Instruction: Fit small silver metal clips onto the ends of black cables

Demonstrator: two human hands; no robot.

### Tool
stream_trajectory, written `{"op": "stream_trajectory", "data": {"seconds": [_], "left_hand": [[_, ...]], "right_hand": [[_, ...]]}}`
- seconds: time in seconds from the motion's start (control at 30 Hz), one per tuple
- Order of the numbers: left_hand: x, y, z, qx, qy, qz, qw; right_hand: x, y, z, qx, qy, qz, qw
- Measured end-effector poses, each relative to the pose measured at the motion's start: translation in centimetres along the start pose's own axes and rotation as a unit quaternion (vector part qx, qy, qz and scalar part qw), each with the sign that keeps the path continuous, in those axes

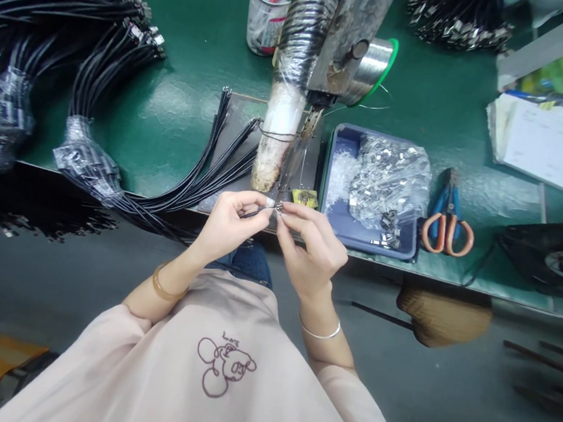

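Between thumb and fingertips, my left hand (234, 223) pinches the end of a black cable, just in front of the bench edge. My right hand (311, 241) meets it there, its fingers closed on a small metal connector (278, 207) at the cable's tip. Fingertips hide most of this join. A bundle of black cables (176, 208) runs off to the left, with several ends lying on a dark board (228, 141). Right above my fingers hangs a soldering fixture (311, 117) beside a wrapped hose (283, 124). A small yellow pad (305, 198) lies behind my right fingers.
A blue tray (373, 242) holds bagged metal connectors (390, 182). To its right are pliers (448, 215). A solder spool (374, 70) and a cup of tools (265, 21) stand behind. Cable bundles (100, 64) cover the left side; papers (555, 142) lie right.
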State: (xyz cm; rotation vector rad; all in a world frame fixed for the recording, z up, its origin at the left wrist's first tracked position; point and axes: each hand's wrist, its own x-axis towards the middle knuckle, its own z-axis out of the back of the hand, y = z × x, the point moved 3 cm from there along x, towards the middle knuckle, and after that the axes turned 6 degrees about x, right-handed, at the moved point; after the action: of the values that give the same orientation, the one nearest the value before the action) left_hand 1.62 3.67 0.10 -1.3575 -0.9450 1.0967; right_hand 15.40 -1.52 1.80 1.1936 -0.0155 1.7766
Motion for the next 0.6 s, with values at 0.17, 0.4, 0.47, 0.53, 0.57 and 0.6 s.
{"op": "stream_trajectory", "data": {"seconds": [0.17, 0.4, 0.47, 0.53, 0.57, 0.6], "left_hand": [[-0.08, 0.34, 0.06, -0.012, 0.025, 0.023, 0.999], [-0.22, 0.51, 0.20, -0.027, 0.019, 0.046, 0.998], [-0.20, 0.44, 0.24, -0.031, 0.009, 0.047, 0.998], [-0.16, 0.31, 0.25, -0.036, 0.004, 0.040, 0.999], [-0.14, 0.24, 0.26, -0.039, 0.001, 0.034, 0.999], [-0.12, 0.17, 0.28, -0.041, -0.003, 0.029, 0.999]], "right_hand": [[-0.26, 0.10, -0.03, 0.004, 0.004, 0.015, 1.000], [-0.28, 0.05, 0.06, 0.002, -0.002, 0.021, 1.000], [-0.23, -0.06, 0.03, 0.008, 0.003, 0.008, 1.000], [-0.17, -0.17, -0.02, 0.015, 0.009, -0.006, 1.000], [-0.14, -0.20, -0.05, 0.017, 0.010, -0.011, 1.000], [-0.09, -0.22, -0.07, 0.017, 0.012, -0.014, 1.000]]}}
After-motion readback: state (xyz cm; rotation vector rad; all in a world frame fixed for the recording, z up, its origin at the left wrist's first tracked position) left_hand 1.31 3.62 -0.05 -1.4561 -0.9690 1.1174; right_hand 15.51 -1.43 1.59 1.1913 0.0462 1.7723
